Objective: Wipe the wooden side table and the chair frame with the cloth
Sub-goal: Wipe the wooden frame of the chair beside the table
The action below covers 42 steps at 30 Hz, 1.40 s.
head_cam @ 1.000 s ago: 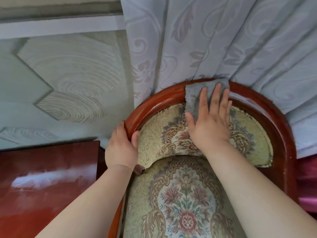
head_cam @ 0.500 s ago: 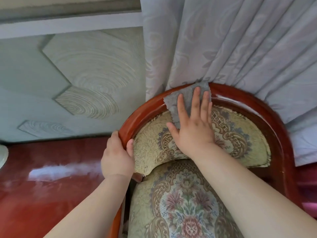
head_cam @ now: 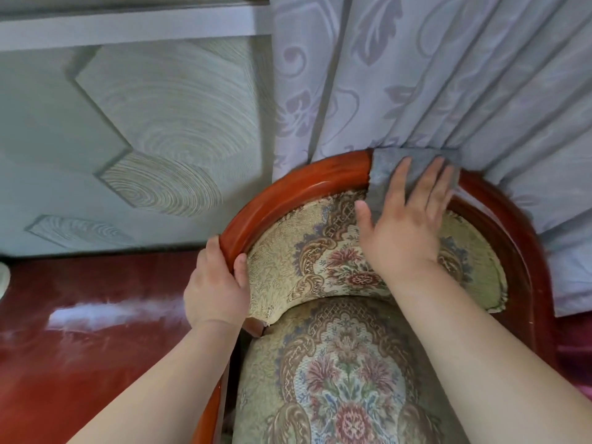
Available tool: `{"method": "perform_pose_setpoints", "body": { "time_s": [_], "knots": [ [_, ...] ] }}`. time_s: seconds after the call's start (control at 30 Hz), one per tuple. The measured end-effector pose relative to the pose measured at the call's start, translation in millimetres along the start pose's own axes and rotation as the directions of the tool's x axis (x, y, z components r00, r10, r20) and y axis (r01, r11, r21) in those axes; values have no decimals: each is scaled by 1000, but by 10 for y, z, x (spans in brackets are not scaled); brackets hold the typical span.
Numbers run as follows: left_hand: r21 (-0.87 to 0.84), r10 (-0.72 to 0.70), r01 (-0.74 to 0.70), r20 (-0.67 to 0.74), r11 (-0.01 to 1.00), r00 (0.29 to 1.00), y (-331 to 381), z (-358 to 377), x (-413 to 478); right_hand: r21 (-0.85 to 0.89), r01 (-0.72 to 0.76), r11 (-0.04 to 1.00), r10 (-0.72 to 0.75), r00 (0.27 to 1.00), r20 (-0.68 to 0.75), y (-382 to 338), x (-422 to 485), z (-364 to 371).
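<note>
The chair frame (head_cam: pixel 298 190) is a glossy red-brown wooden arch around a floral tapestry backrest. A grey cloth (head_cam: pixel 384 169) lies draped over the top of the arch. My right hand (head_cam: pixel 407 219) presses flat on the cloth with fingers spread, palm over the backrest. My left hand (head_cam: pixel 217 283) grips the left side of the frame, thumb on the inner edge. The wooden side table (head_cam: pixel 80 331), dark red and shiny, sits to the left of the chair.
A pale patterned curtain (head_cam: pixel 432 75) hangs directly behind the chair top, touching the frame. A textured grey-green wall panel (head_cam: pixel 144 123) stands behind the table. The floral seat cushion (head_cam: pixel 336 379) is below my arms. A white object (head_cam: pixel 4 277) shows at the far left edge.
My right hand slid the cloth left along the top of the frame, then back to the right, near the arch's crown. My left hand kept its grip on the frame.
</note>
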<state>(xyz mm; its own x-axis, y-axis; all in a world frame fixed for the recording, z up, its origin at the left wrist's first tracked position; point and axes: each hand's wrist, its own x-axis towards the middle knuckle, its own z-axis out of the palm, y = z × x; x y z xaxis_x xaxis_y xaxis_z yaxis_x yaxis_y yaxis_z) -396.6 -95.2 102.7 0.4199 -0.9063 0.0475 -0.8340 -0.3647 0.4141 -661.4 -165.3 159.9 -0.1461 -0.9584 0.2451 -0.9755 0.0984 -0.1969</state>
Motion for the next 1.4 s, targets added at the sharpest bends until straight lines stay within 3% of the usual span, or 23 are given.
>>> {"method": "perform_pose_setpoints", "body": {
  "time_s": [0.1,0.2,0.27,0.43,0.53,0.6,0.7,0.77,0.87,0.93,1.03,1.13,1.27,1.33,1.4],
  "knots": [
    [18,16,-15,-21,1000,1000,-11,5,0,-39,212,976,-205,970,134,-216,-51,45],
    [15,46,-45,-34,999,998,-28,37,3,-42,316,948,-307,941,142,-246,-79,63],
    [14,55,-55,-31,998,998,-22,56,12,-63,267,962,-257,957,132,-133,-51,12],
    [-102,72,-72,-5,992,997,26,-99,17,-66,-88,994,93,993,71,339,-47,-118],
    [-114,318,-324,-65,939,946,355,-288,221,-78,-54,995,61,995,83,345,-76,-97],
    [-67,534,-542,-103,838,839,809,-371,422,-92,96,991,-84,988,127,258,-68,-73],
    [46,828,-831,-135,555,545,1609,-377,598,-82,220,972,-209,970,123,297,-28,-89],
    [102,934,-929,-64,357,352,1978,-258,697,-94,190,977,-181,979,98,460,-41,-113],
    [164,974,-970,106,181,200,2234,-108,892,-104,9,995,-3,998,63,807,-143,-107],
    [217,970,-965,157,149,185,2304,-65,931,-74,-132,989,134,991,30,1039,-229,-104],
    [327,961,-929,151,173,232,2457,14,808,-6,-286,958,286,958,6,1117,-295,-99],
    [398,953,-899,152,182,261,2695,92,750,19,-208,978,207,978,15,946,-268,-67],
    [410,966,-908,190,86,178,2749,144,839,14,-15,1000,15,1000,17,954,-211,-33],
    [444,972,-893,170,73,165,2711,166,846,7,-28,1000,28,1000,7,1075,-261,-14],
    [451,974,-890,161,70,159,2691,178,842,19,-146,989,146,989,-2,1199,-392,15]
  ]
}}
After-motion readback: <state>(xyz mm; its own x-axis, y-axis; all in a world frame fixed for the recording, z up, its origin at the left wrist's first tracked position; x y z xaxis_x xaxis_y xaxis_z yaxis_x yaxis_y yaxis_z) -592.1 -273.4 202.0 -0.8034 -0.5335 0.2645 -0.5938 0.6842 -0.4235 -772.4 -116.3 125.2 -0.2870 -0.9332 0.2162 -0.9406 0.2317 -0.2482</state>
